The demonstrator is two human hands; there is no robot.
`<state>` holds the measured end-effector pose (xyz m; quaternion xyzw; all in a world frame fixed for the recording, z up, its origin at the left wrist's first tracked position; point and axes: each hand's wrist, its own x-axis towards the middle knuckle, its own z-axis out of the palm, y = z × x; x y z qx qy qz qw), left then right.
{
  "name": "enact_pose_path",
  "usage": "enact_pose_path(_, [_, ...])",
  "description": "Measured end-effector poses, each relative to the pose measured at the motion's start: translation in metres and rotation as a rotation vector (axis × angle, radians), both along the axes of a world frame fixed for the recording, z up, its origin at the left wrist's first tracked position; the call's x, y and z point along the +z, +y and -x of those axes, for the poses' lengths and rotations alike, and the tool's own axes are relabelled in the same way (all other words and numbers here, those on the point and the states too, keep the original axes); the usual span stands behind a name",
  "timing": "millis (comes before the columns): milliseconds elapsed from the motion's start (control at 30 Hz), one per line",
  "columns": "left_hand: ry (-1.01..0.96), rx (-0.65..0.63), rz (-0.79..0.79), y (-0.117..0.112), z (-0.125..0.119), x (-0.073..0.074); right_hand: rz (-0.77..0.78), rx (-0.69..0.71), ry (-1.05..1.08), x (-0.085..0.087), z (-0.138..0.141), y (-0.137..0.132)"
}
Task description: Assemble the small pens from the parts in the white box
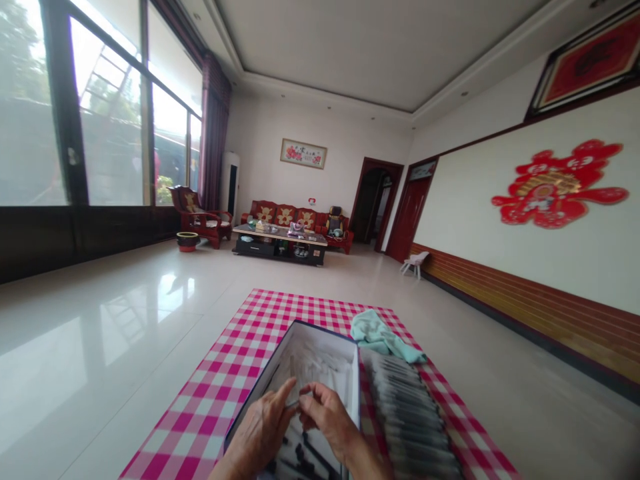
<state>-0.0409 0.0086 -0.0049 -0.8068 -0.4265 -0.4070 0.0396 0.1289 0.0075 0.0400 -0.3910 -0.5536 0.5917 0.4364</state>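
My left hand (263, 427) and my right hand (327, 417) meet over an open dark-edged box (300, 363) lying on a pink-and-white checked cloth (225, 380). Both hands pinch a small thin silvery object (299, 402) between thumbs and fingers; I cannot make out what it is. Inside the box lie pale long pieces, blurred. To the right of the box a grey tray (410, 413) holds a row of several dark slender tools. A crumpled turquoise cloth (380, 337) lies at the tray's far end.
The checked cloth covers a table standing in a large room with a glossy tiled floor (100, 333). Far off stand a coffee table (280, 243), red wooden sofas (295, 217), an armchair (200, 217) and a small white chair (415, 263). Windows line the left wall.
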Motion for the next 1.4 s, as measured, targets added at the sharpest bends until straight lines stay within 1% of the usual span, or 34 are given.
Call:
enact_pose_path(67, [-0.038,-0.043,0.035,0.002,0.002,-0.005,0.055,-0.016,0.022,0.0,0.004,0.0])
enact_pose_path(133, [-0.073,-0.068,0.085,0.003,0.003,-0.005,0.073,-0.028,0.039,-0.001,0.011,0.0])
enact_pose_path(233, [-0.099,-0.099,0.184,0.003,0.004,0.001,0.056,-0.07,0.032,-0.001,0.024,0.0])
enact_pose_path(300, [-0.109,-0.074,0.208,0.004,0.004,0.005,0.038,-0.126,0.022,0.002,0.026,0.002])
enact_pose_path(333, [-0.114,-0.049,0.193,0.004,0.003,0.007,0.023,-0.162,0.022,0.007,0.023,0.004])
enact_pose_path(367, [-0.118,-0.024,0.166,0.004,0.003,0.008,0.001,-0.203,0.025,0.013,0.016,0.006])
enact_pose_path(433, [-0.12,0.013,0.114,0.005,0.004,0.007,-0.067,-0.29,0.035,0.031,-0.008,0.011])
enact_pose_path(500, [-0.106,0.02,0.094,0.006,0.005,0.004,-0.157,-0.364,0.027,0.054,-0.043,0.012])
enact_pose_path(567, [-0.086,0.008,0.083,0.008,0.006,0.001,-0.236,-0.414,-0.006,0.076,-0.081,0.008])
enact_pose_path(600, [-0.078,0.0,0.077,0.009,0.006,-0.001,-0.278,-0.43,-0.053,0.085,-0.099,0.004])
enact_pose_path(633, [-0.074,-0.003,0.073,0.009,0.006,-0.002,-0.381,-0.45,-0.2,0.091,-0.116,-0.001])
enact_pose_path(700, [-0.067,-0.002,0.078,0.01,0.007,-0.003,-0.5,-0.517,-0.494,0.093,-0.142,-0.015])
enact_pose_path(767, [-0.055,0.009,0.093,0.009,0.007,-0.002,-0.558,-0.48,-0.775,0.082,-0.159,-0.032])
enact_pose_path(833, [-0.043,0.02,0.101,0.008,0.006,0.0,-0.575,-0.383,-0.961,0.062,-0.168,-0.051])
enact_pose_path(900, [-0.034,0.018,0.089,0.006,0.006,0.002,-0.559,-0.331,-1.06,0.039,-0.172,-0.07])
enact_pose_path(967, [-0.025,0.005,0.07,0.006,0.006,0.003,-0.502,-0.292,-1.122,0.017,-0.173,-0.086])
enact_pose_path(1067, [-0.008,-0.002,0.07,0.006,0.008,0.001,-0.457,-0.278,-1.17,-0.008,-0.176,-0.103])
enact_pose_path(1200, [0.013,0.016,0.082,0.007,0.008,-0.001,-0.5,-0.31,-1.172,-0.026,-0.184,-0.11])
enact_pose_path(1267, [0.016,0.021,0.073,0.006,0.008,-0.001,-0.522,-0.326,-1.186,-0.033,-0.188,-0.11])
enact_pose_path(1400, [0.004,0.018,0.031,0.005,0.008,0.001,-0.532,-0.295,-1.232,-0.042,-0.193,-0.106])
